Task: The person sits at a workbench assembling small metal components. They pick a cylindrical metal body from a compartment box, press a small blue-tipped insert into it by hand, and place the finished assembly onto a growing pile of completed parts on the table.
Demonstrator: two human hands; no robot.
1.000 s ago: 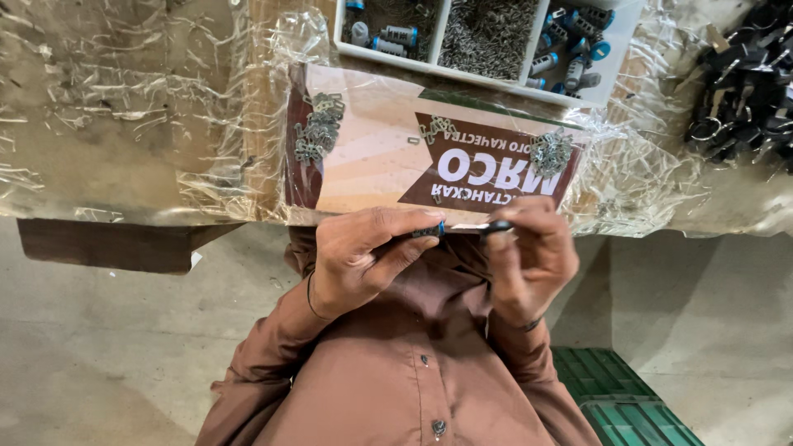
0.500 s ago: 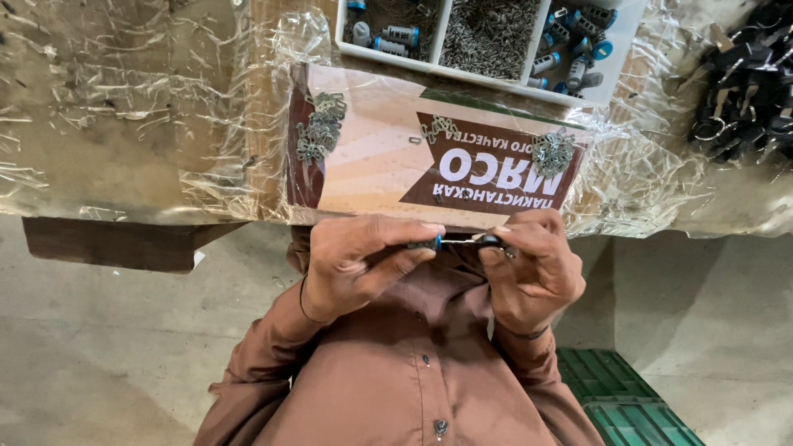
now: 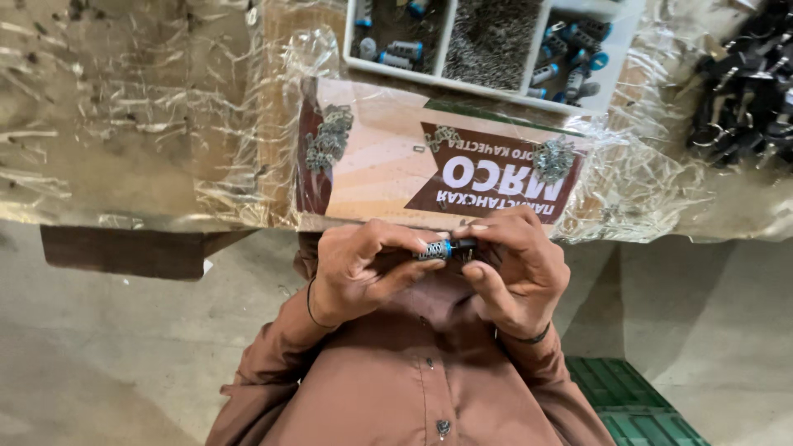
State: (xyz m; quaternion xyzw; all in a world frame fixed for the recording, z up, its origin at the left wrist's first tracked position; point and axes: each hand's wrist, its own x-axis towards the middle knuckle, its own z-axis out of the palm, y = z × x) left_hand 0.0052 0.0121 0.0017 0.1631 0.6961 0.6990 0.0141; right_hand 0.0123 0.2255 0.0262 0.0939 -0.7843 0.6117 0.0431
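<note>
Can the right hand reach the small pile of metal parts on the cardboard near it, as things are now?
Probably yes. The pile of metal parts lies uncovered just beyond the right hand, with nothing between them. But that hand and the left hand both hold the small cylindrical part.

We wear a brown button-front shirt (image 3: 413, 388) w/ long sleeves; small dark buttons down its middle. Thin dark band (image 3: 311, 304) above shirt's left cuff, another band (image 3: 529, 337) above right cuff.

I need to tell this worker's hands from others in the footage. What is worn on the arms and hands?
Both hands are bare, no gloves. The left hand has a thin dark band at the wrist; the right hand has a dark band too. Long brown sleeves belong to a buttoned brown shirt.
</note>
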